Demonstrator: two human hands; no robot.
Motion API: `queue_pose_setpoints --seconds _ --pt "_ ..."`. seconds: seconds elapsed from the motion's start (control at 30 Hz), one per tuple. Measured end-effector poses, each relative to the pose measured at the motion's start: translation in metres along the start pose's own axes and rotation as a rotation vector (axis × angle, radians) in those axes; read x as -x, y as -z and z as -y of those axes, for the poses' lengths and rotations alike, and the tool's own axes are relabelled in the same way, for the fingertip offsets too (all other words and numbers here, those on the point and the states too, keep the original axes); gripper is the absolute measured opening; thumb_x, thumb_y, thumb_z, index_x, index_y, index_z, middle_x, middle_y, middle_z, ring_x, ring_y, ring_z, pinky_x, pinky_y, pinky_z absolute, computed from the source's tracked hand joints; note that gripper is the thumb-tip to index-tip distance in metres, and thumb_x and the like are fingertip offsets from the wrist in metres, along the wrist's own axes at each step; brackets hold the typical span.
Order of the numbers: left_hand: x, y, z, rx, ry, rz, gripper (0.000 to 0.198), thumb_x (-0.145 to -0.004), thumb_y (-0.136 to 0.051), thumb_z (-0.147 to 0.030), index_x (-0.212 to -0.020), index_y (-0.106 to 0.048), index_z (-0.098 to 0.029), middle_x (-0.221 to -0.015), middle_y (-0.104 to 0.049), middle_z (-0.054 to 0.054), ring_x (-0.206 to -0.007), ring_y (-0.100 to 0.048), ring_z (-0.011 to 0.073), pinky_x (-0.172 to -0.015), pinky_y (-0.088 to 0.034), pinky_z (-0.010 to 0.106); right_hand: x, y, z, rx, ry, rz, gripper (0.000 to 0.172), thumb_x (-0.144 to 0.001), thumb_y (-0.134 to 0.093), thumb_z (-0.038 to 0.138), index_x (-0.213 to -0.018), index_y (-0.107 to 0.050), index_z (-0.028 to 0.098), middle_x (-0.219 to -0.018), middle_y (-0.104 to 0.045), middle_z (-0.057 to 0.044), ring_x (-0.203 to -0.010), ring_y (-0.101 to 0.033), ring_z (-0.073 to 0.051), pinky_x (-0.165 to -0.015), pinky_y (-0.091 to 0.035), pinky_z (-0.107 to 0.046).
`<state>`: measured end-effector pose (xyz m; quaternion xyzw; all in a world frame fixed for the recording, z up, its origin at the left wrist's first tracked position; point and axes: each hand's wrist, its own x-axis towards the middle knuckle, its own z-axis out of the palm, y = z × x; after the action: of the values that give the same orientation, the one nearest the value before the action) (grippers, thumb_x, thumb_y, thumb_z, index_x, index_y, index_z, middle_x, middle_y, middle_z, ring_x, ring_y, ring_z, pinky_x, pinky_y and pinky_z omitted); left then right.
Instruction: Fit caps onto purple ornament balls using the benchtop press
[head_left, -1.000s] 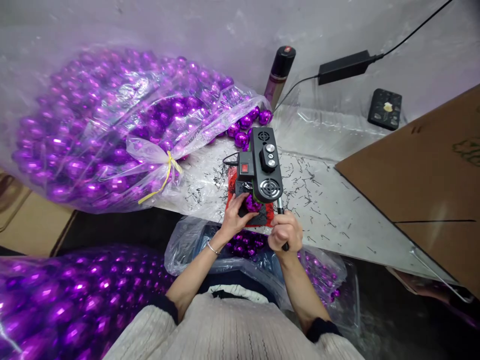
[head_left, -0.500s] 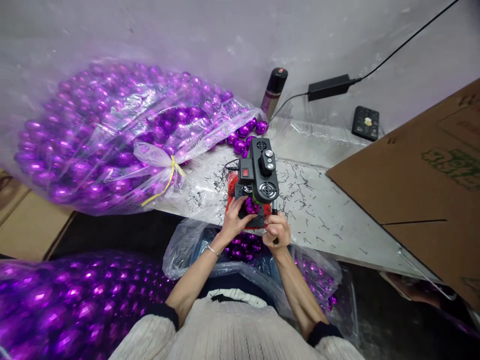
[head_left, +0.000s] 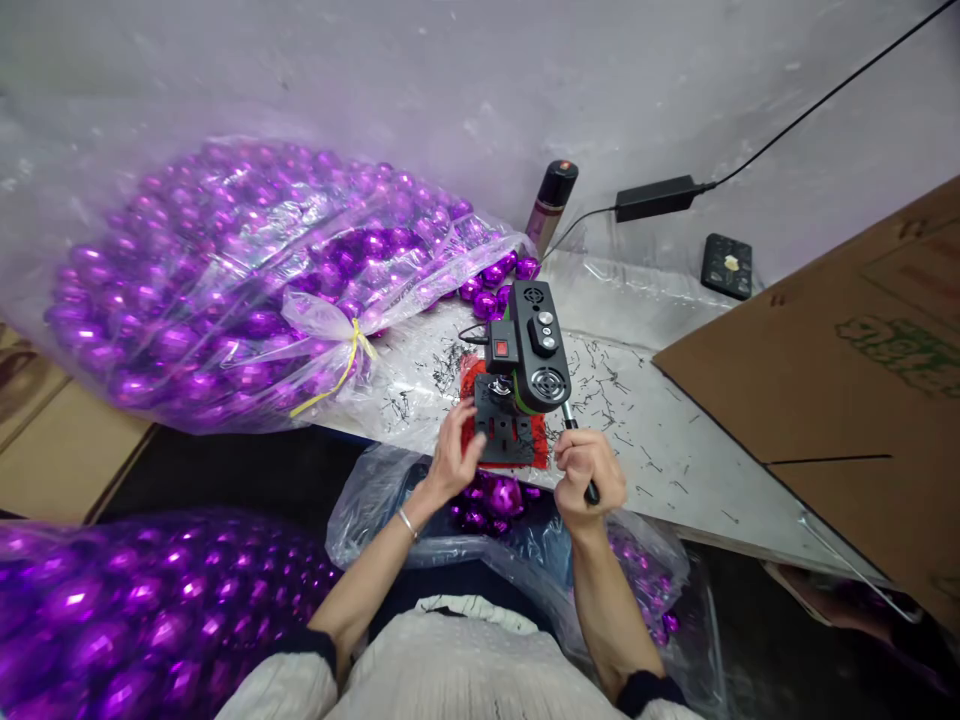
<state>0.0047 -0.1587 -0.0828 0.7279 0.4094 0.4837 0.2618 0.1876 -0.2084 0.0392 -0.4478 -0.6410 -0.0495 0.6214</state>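
A small black bench machine (head_left: 541,345) with a red switch stands on a red mat (head_left: 472,376) at the table's front edge. My right hand (head_left: 590,478) is wrapped around the black-gripped lever (head_left: 592,492) on its right side. By the left edge of the machine's slotted base plate (head_left: 506,437), my left hand (head_left: 456,447) has its fingers apart and holds nothing. A shiny purple ball (head_left: 505,495) is just below the plate, over a plastic-lined container (head_left: 420,520) with several more purple balls in it.
A large tied clear bag of purple balls (head_left: 247,270) lies at the left, another (head_left: 97,610) below it. A spray can (head_left: 552,205), a power adapter (head_left: 655,199) and a dark case (head_left: 727,266) stand behind. A cardboard box (head_left: 840,380) is at right; small dark bits litter the tabletop (head_left: 637,430).
My left hand has let go of the purple ball, which has left the base plate and is now lower, over the container. My right hand has moved right with the lever.
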Motion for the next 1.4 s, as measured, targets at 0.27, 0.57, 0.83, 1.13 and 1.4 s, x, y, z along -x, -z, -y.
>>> queue_pose_setpoints --seconds 0.27,0.57,0.83,1.13,1.4 --pt "-0.188 -0.036 0.059 -0.042 0.261 -0.149 0.05 -0.097 -0.068 -0.032 -0.145 -0.06 -0.02 -0.153 -0.057 0.017 -0.149 -0.051 0.0324 -0.127 -0.041 0.05 0.008 0.002 -0.003 0.015 0.009 0.01 0.03 -0.101 -0.05 0.013 -0.072 -0.055 0.022 -0.073 -0.065 -0.001 -0.063 -0.061 -0.014 -0.059 -0.048 -0.03" --pt "-0.252 -0.051 0.065 -0.187 0.285 0.092 0.034 -0.095 -0.065 -0.024 -0.128 -0.072 -0.022 -0.14 -0.063 0.017 -0.131 -0.062 0.0354 -0.117 -0.048 0.053 0.015 0.001 -0.003 0.035 0.009 0.012 0.029 -0.101 -0.048 0.013 -0.074 -0.055 0.022 -0.072 -0.065 -0.001 -0.062 -0.06 -0.014 -0.055 -0.048 -0.03" --pt "-0.25 -0.018 0.052 -0.012 0.522 0.08 0.054 -0.081 -0.082 -0.017 -0.131 -0.062 -0.016 -0.124 -0.071 0.015 -0.119 -0.068 0.0325 -0.113 -0.05 0.047 0.009 -0.001 -0.003 0.029 0.024 0.009 0.029 -0.101 -0.048 0.012 -0.075 -0.054 0.022 -0.071 -0.063 0.0 -0.063 -0.062 -0.014 -0.056 -0.049 -0.028" --pt "-0.173 0.025 0.022 0.972 0.88 -0.173 0.018 -0.097 -0.068 -0.032 -0.106 -0.068 -0.017 -0.097 -0.077 0.008 -0.091 -0.076 0.0184 -0.096 -0.065 0.038 -0.001 -0.001 0.001 0.034 0.044 0.014 0.03 -0.102 -0.05 0.013 -0.074 -0.054 0.023 -0.069 -0.064 0.0 -0.064 -0.066 -0.015 -0.056 -0.049 -0.029" --pt "-0.057 0.035 -0.016 1.145 1.009 -0.088 0.027 -0.094 -0.075 -0.038 -0.115 -0.071 -0.022 -0.111 -0.081 0.008 -0.101 -0.08 0.023 -0.097 -0.067 0.042 -0.009 -0.004 0.007 -0.002 -0.023 -0.044 0.034 -0.102 -0.052 0.013 -0.07 -0.054 0.024 -0.062 -0.059 0.002 -0.064 -0.066 -0.017 -0.06 -0.047 -0.032"
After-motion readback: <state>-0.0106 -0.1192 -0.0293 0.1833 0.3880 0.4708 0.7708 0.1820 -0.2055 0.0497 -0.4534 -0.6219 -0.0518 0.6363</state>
